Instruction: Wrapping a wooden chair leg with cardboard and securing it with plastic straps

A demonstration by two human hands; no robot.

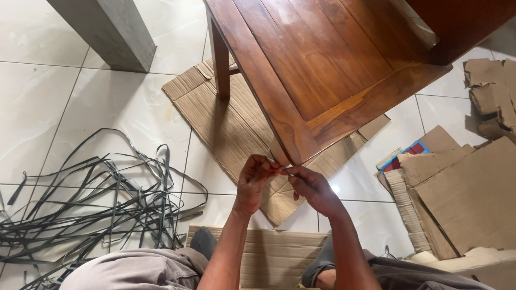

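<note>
Table [322,70]: dark reddish wood, plank top, varnished, semi-gloss with window glare. Floor [107,107]: large pale tiles, glossy, marbled, thin grout lines. Cardboard sheet [226,118] under the table leg: brown corrugated, matt, creased. Cardboard scraps [467,193]: same, torn edges. Strap pile [91,198]: dark grey flat plastic banding, slight sheen. Trousers [134,271]: grey-brown cloth, matt.

The scene is bright and evenly lit, probably by daylight. The glossy floor tiles [107,113] show soft sheen, with one small hot glare spot [335,188] just right of the hands [285,180]. The polished wooden table top [317,59] carries pale reflections across its boards. Soft shadows lie under the table on the cardboard sheet [226,123]. Focus is sharp at centre; the edges bend slightly outward, wide-lens style, and the near trousers [129,271] look softer.
</note>
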